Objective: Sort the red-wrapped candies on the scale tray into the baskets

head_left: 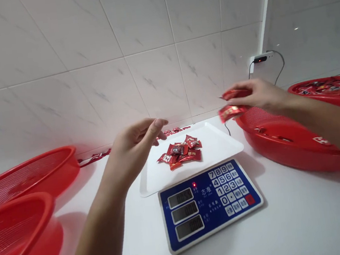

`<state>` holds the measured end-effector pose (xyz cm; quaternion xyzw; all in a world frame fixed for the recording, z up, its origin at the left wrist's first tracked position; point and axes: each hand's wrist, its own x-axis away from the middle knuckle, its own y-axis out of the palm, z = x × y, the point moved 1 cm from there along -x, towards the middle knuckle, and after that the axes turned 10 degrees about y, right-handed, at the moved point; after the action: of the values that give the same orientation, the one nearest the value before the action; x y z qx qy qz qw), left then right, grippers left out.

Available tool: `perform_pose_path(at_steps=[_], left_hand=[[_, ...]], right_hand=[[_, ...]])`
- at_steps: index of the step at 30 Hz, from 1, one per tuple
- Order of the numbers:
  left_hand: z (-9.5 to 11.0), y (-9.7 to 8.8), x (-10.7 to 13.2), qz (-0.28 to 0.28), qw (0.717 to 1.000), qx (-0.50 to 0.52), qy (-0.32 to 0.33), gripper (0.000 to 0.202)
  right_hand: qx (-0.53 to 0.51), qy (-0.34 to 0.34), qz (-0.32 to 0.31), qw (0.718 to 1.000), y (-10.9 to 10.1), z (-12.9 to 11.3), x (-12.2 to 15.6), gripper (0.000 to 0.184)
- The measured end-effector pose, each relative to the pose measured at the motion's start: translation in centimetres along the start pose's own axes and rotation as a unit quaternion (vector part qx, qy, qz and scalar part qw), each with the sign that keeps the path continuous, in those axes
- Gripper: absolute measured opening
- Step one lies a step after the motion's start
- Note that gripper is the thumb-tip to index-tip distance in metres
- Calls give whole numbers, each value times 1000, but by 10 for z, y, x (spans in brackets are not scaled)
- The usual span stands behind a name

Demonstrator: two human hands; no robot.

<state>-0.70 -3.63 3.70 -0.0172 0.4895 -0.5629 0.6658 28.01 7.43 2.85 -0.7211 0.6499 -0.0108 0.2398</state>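
Note:
My right hand [260,95] is raised over the near rim of a red basket on the right, its fingers closed on red wrapped candies [233,112], one above another. My left hand [138,148] hovers at the left edge of the white weighing tray [219,148], fingers loosely curled and a little apart, with nothing visible in them. On the tray lies a small heap of red wrapped candies [181,153]. In front of it is the scale's blue panel [212,205] with keys and three displays; the top one seems to read 0.055.
Red plastic baskets stand at left [52,241] and right [263,153]; the right one holds a few packets. Behind it, another basket [332,87] is full of packets. More packets [96,157] lie along the tiled wall, where a power strip [262,59] with cables hangs.

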Motion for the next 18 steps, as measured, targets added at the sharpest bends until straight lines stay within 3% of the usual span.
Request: perform_pose_path(at_steps=[2,4,8,14,16,18], left_hand=[[-1,6,-1,-25,999,25,-8,48],[-2,10,-1,-51,997,58,-13,48],[-2,13,-3,-94,984,146,-48,40],[-8,23,0,-141,962,216,-92,24],[-12,26,0,-133,976,156,-77,18],[-17,26,-1,-88,992,61,-62,15]], right_hand=[[-134,-38,-57,989,38,-23,10,23],[-198,-59,-97,974,74,-37,21,22],[-257,-43,-96,961,114,-34,31,18],[-238,-34,-140,961,118,-11,24,12],[-253,2,-151,956,112,-8,20,15],[-273,36,-133,952,103,-5,16,22]])
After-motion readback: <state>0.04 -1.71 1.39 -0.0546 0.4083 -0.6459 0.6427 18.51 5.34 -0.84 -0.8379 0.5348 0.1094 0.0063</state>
